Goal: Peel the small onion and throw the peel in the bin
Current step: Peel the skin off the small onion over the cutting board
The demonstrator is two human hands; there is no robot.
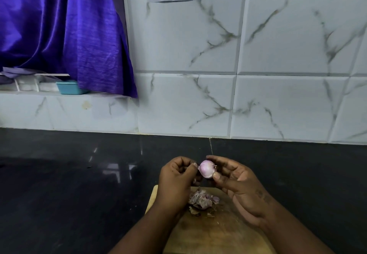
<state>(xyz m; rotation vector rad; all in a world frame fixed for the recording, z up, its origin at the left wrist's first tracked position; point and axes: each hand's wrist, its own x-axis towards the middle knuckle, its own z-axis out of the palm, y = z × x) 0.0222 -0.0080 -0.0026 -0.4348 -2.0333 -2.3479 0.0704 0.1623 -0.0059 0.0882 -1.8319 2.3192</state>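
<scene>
Black counter (69, 194) under marbled tiles (278, 45), purple curtain (59, 25) upper left; lower centre, above board (218, 234) strewn with peel (200, 199), right hand (240, 184) gripping small onion (206, 168), left hand (176, 176) pinching its tip.

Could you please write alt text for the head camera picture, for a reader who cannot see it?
Two hands hold a small onion above a wooden cutting board: the right hand grips it and the left hand pinches its end. A pile of peel lies on the board, which sits on a dark counter before a white tiled wall.
</scene>
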